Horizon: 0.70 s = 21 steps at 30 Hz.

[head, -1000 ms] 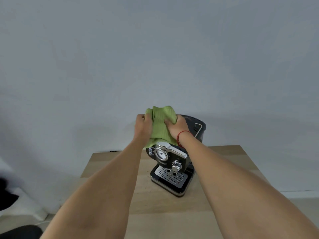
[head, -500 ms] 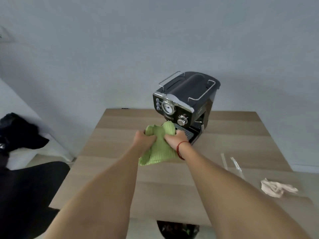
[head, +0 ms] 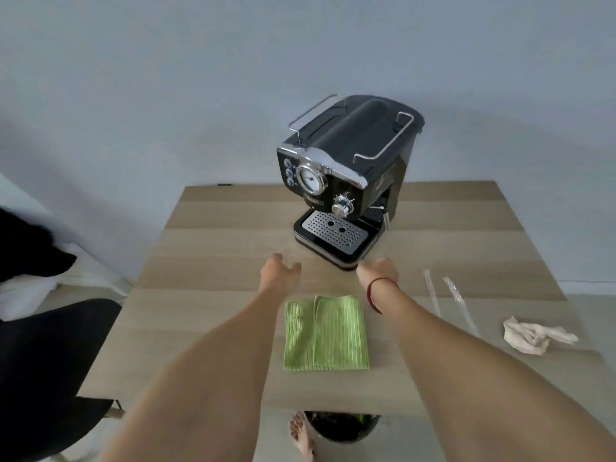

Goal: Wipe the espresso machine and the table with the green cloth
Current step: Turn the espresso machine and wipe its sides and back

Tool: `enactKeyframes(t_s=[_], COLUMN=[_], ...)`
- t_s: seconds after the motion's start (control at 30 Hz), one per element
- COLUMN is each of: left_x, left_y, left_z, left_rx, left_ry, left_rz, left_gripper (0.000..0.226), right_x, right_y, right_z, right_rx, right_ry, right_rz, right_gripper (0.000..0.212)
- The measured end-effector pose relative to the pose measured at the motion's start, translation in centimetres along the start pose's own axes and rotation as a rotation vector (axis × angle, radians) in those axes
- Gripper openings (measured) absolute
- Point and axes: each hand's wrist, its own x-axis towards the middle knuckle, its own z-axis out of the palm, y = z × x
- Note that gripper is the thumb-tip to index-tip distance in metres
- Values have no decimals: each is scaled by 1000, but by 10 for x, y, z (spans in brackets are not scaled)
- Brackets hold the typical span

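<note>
The green cloth (head: pixel 325 332) lies folded flat on the wooden table (head: pixel 206 255), near its front edge. Behind it, at the back of the table, stands the black and chrome espresso machine (head: pixel 346 181) with its drip tray facing me. My left hand (head: pixel 279 272) hovers just beyond the cloth's far left corner, fingers apart and holding nothing. My right hand (head: pixel 379 269), with a red string at the wrist, is beyond the cloth's far right corner, right in front of the drip tray. It holds nothing.
Two clear plastic wrappers (head: pixel 450 303) and a crumpled beige cloth (head: pixel 530 335) lie on the table's right side. A black chair (head: pixel 43 355) stands at the left. Below the table's front edge are a dark bin (head: pixel 343 425) and a bare foot (head: pixel 301 435).
Both hands brought the green cloth down from the machine's top, laid it folded on the table and let go. The camera has tilted down toward the tabletop.
</note>
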Motion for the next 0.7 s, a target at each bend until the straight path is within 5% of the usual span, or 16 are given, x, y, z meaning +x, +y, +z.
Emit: enactKeyframes(t_s=[0.17, 0.27, 0.37, 0.47, 0.7], left_x=[30, 43, 59, 74, 81], left_y=[104, 151, 179, 191, 209], left_z=[-71, -93, -95, -85, -74], left_rx=[-138, -183, -137, -97, -18], left_ry=[267, 306, 195, 77, 173], left_rz=[214, 315, 357, 383, 359], left_gripper=[49, 52, 52, 24, 29], right_x=[9, 9, 12, 21, 46], right_y=[-119, -160, -171, -177, -189], right_z=[-51, -60, -55, -54, -68], right_rx=[385, 472, 286, 186, 195], right_ry=[265, 189, 128, 215, 344], right_rz=[-217, -226, -210, -207, -208], right_gripper=[45, 67, 84, 56, 27])
